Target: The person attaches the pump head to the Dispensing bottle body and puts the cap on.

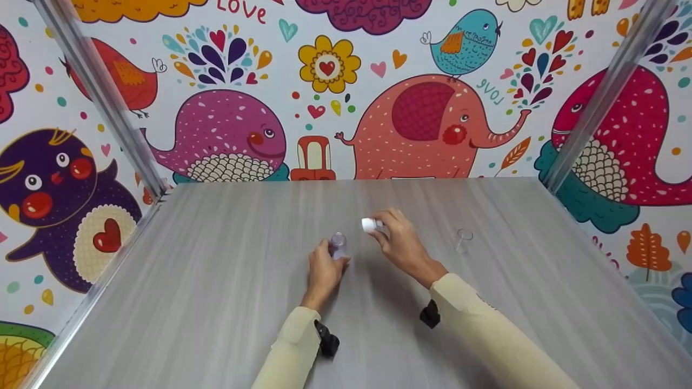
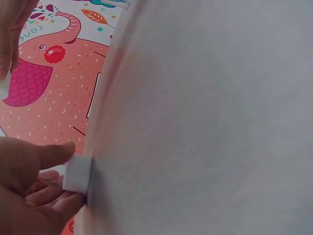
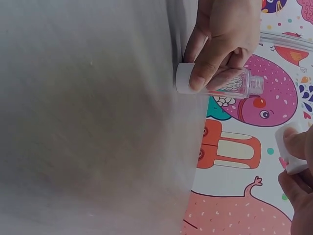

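Left grip (image 1: 325, 270) is pinching a clear, plastic-looking, white-based bottle (image 3: 234, 85), holding it upright at the grey tabletop (image 1: 216, 270); likely light, stiff, slick, best held low; contents unclear. Clear hollow cylinder (image 1: 464, 241) is sitting rightward, seemingly empty. Right grip (image 1: 400, 243) is pinching a white cylindrical cap (image 1: 370, 225).

A grey, streaked tabletop (image 1: 216, 297) bears an upright clear bottle (image 1: 339, 246) and, farther right, a transparent cover (image 1: 463, 241).
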Demonstrator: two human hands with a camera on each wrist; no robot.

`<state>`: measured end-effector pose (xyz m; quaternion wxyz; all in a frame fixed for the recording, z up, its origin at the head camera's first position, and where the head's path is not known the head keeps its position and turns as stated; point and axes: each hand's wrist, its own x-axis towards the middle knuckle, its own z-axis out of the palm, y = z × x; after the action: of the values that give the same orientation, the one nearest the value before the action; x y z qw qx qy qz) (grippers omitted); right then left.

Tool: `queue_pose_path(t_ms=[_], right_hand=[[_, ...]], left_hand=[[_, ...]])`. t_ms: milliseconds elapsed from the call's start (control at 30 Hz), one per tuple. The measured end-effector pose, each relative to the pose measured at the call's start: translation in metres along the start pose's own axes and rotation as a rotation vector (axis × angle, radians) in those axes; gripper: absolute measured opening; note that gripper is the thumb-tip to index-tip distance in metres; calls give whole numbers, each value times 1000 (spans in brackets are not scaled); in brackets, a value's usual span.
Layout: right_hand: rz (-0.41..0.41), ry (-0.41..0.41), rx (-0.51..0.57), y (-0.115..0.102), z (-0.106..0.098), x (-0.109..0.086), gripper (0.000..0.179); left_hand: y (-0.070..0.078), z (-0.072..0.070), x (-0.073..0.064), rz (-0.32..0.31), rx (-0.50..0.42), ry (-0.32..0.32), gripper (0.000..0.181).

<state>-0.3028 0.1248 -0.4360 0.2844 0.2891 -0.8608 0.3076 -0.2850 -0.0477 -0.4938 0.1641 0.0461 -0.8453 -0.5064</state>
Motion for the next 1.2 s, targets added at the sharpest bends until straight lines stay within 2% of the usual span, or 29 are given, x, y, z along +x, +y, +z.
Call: queue_pose_path(t_ms=[100,333,633,833,1067,1200], right_hand=[[-13,5,5,-3,2,2,25],[29,-32,19,-15,5,7,25],[-21,-77,29,-21,10,12,23],[-38,-101,30,-22,13,17,25],[-62,-117,40,-27,14,19,30],[-78,-146,20,-31,16,20,30]], left_hand=[[0,0,0,-9,-3,-5,32],[0,-1,2,-18,-22,-27,32],[-2,0,2,10,-13,-21,29],[0,-1,1,-6,0,-24,28],[-1,-1,1,21,11,-13,26],[-1,-1,1,10,5,-10,25]])
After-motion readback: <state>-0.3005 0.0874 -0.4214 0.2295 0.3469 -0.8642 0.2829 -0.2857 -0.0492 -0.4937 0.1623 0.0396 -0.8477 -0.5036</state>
